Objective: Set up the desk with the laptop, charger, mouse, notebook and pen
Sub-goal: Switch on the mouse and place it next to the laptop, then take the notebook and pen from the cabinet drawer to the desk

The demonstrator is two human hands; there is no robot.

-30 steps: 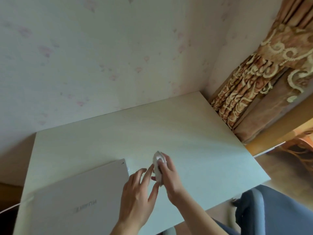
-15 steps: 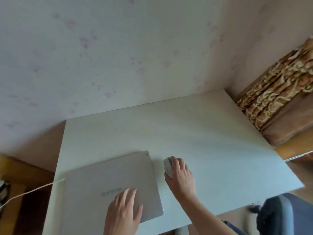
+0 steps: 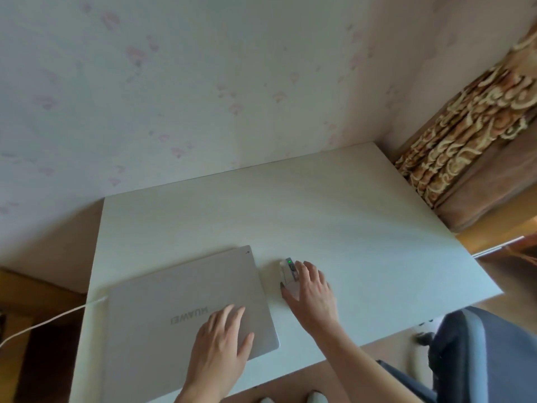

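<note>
A closed silver laptop [image 3: 180, 303] lies on the near left of the white desk [image 3: 334, 216]. A white charger cable [image 3: 43, 321] runs from its left edge off the desk. My left hand [image 3: 220, 341] rests flat on the lid, fingers spread, holding nothing. Just right of the laptop sits a white mouse [image 3: 287, 270] with a green light showing near its front. My right hand [image 3: 311, 289] lies over the mouse's rear half, thumb along its left side. No notebook or pen is in view.
The desk stands against a pale flowered wall. A patterned brown curtain [image 3: 465, 146] hangs at the right. A grey chair [image 3: 476, 353] is at the lower right, by the desk's near edge. Dark floor shows to the left of the desk.
The mouse, held up between both hands a second ago, now sits on the desk under my right hand. My left hand has moved onto the laptop lid. The view has shifted left.
</note>
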